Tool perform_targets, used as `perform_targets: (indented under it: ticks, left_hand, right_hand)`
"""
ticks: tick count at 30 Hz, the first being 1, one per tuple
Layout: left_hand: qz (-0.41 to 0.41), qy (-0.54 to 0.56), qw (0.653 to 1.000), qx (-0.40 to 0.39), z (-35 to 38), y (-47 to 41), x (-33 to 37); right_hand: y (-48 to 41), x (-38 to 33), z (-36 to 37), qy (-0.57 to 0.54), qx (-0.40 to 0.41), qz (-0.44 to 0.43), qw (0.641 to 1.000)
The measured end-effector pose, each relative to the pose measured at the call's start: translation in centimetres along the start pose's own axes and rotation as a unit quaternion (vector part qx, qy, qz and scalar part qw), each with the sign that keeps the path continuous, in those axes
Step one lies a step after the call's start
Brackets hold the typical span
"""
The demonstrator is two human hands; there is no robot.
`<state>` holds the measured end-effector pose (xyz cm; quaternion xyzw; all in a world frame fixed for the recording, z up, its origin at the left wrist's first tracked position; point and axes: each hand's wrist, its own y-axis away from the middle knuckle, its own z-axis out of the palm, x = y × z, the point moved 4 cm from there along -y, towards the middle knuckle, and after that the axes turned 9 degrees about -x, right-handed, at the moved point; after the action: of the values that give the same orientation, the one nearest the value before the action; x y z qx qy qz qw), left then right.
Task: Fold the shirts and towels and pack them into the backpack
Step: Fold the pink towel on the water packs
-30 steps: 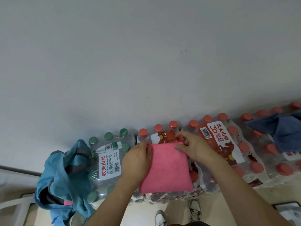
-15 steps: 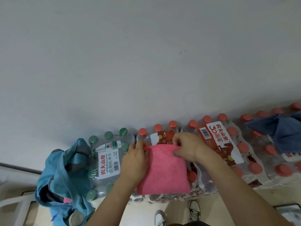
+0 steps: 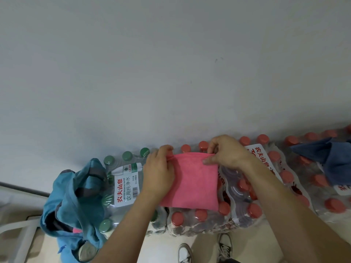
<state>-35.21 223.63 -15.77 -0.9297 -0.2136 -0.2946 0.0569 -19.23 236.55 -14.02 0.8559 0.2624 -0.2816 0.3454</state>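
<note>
A folded pink towel lies on top of shrink-wrapped packs of bottles. My left hand pinches its far left corner and rests along its left side. My right hand pinches the far right corner, thumb on top. The far edge is lifted a little between the two hands. A blue backpack leans against the packs at the left, its top open, with a bit of pink showing inside. A dark blue cloth lies crumpled on the packs at the far right.
Packs of red-capped bottles and a green-capped pack form the work surface against a pale wall. Below them are the floor and my shoes. A white frame stands at the lower left.
Both hands moved up to the towel's far edge and took hold of its two corners, raising that edge. The view has tilted slightly downward.
</note>
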Motion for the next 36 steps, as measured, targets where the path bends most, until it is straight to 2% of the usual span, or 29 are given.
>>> perform_targets:
  ticks: [2, 3, 5, 6, 8, 11, 13, 14, 16, 18, 21, 23, 25, 27, 29, 32, 34, 36]
  left_hand:
    - [0.062, -0.115, 0.990, 0.054, 0.5, 0.6, 1.1]
    - [0.118, -0.131, 0.983, 0.043, 1.1, 1.2, 1.8]
    - [0.227, -0.163, 0.959, -0.043, 3.3, 2.9, 2.8]
    - [0.239, -0.192, 0.948, -0.088, 4.5, 3.8, 2.5]
    - [0.203, -0.237, 0.939, -0.143, 6.0, 4.7, 1.4]
    - [0.161, -0.256, 0.940, -0.157, 6.7, 4.8, 0.7]
    - [0.145, -0.253, 0.944, -0.157, 6.8, 4.7, 0.9]
    - [0.135, -0.250, 0.946, -0.159, 6.7, 4.5, 1.0]
    - [0.119, -0.243, 0.948, -0.167, 6.1, 3.8, 1.1]
    - [0.100, -0.236, 0.952, -0.167, 5.2, 2.8, 0.4]
    - [0.074, -0.230, 0.955, -0.172, 4.3, 2.0, -1.1]
    - [0.067, -0.222, 0.956, -0.181, 4.3, 2.2, -1.5]
    - [0.049, -0.193, 0.963, -0.181, 4.4, 2.0, -1.5]
    - [0.027, -0.172, 0.970, -0.169, 3.9, 1.8, -1.4]
    - [0.094, -0.177, 0.973, -0.112, 2.7, 2.4, -0.3]
    - [0.239, -0.137, 0.953, -0.126, 2.3, 5.0, 0.3]
    - [0.254, -0.137, 0.946, -0.147, 2.4, 6.6, -0.6]
    - [0.244, -0.179, 0.941, -0.153, 2.7, 7.4, -1.8]
  right_hand:
    - [-0.8, -1.0, 0.0, 0.077, -0.003, -0.022, 0.997]
    - [-1.2, -1.3, 0.1, 0.108, -0.007, -0.034, 0.994]
    - [-2.0, -1.4, 0.4, 0.153, -0.013, -0.053, 0.987]
    - [-2.3, -1.4, 0.4, 0.164, -0.016, -0.057, 0.985]
    - [-2.6, -1.2, 0.6, 0.173, -0.009, -0.055, 0.983]
    - [-1.9, -1.2, 1.2, 0.217, 0.081, -0.053, 0.971]
    - [-0.3, -1.4, 2.8, 0.211, 0.144, -0.106, 0.961]
    - [0.6, -1.3, 4.0, 0.189, 0.148, -0.140, 0.961]
    - [2.1, -0.6, 6.6, 0.166, 0.098, -0.168, 0.967]
    - [2.9, 1.0, 8.9, 0.186, 0.046, -0.144, 0.971]
    - [3.1, 2.4, 10.0, 0.289, 0.020, -0.096, 0.952]
    - [3.1, 2.4, 10.0, 0.320, 0.025, -0.083, 0.943]
    - [3.0, 2.2, 10.0, 0.311, 0.006, -0.110, 0.944]
    - [2.9, 2.3, 9.7, 0.283, -0.030, -0.101, 0.953]
    - [2.7, 2.2, 9.0, 0.239, -0.011, -0.101, 0.966]
    - [1.6, 2.8, 8.4, 0.115, 0.032, -0.089, 0.989]
    - [1.0, 2.9, 8.2, 0.052, 0.052, -0.089, 0.993]
    - [1.1, 2.6, 8.5, 0.101, 0.041, -0.082, 0.991]
